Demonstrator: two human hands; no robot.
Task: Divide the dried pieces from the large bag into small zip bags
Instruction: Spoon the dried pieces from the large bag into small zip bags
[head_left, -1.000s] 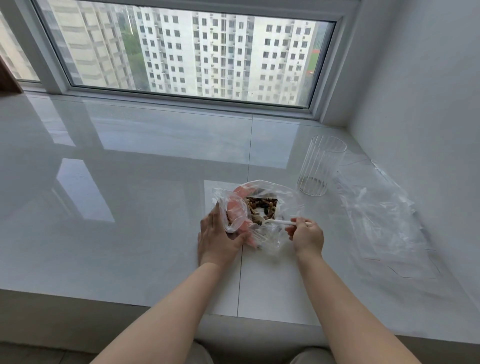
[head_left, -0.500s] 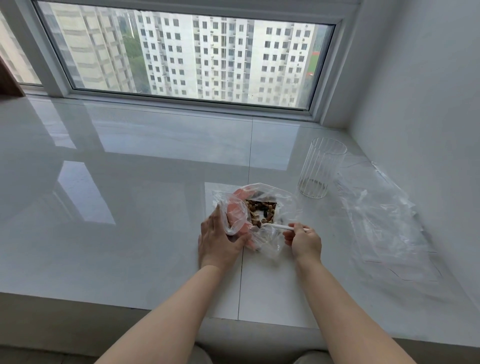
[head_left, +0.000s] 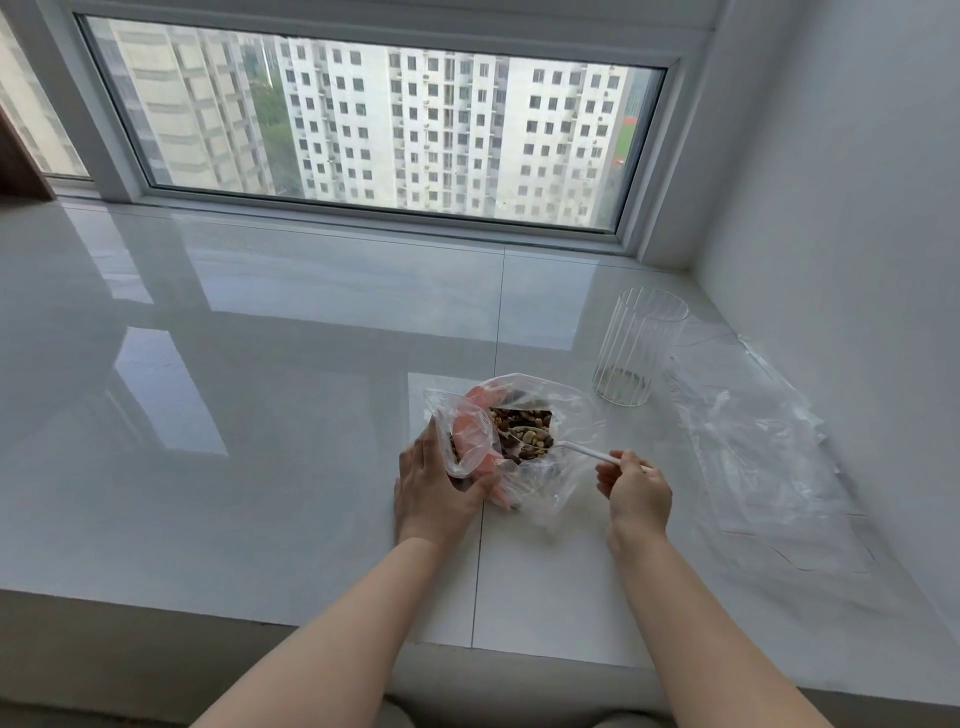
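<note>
A large clear bag (head_left: 563, 467) with orange-red print lies open on the white sill, brown and tan dried pieces (head_left: 522, 426) showing in its mouth. My left hand (head_left: 434, 486) grips the bag's left side and holds the opening up. My right hand (head_left: 636, 491) pinches the handle of a white plastic spoon (head_left: 576, 449); its bowl is inside the bag among the pieces. Small clear zip bags (head_left: 758, 441) lie flat in a pile to the right, near the wall.
A ribbed clear glass cup (head_left: 636, 358) stands upright behind and right of the large bag. The glossy white sill (head_left: 260, 415) stretches left and back to the window. A wall closes the right side. The sill's front edge runs below my forearms.
My right hand has shifted a little to the right and the spoon's bowl now lies deeper among the pieces. The left hand keeps its grip on the bag.
</note>
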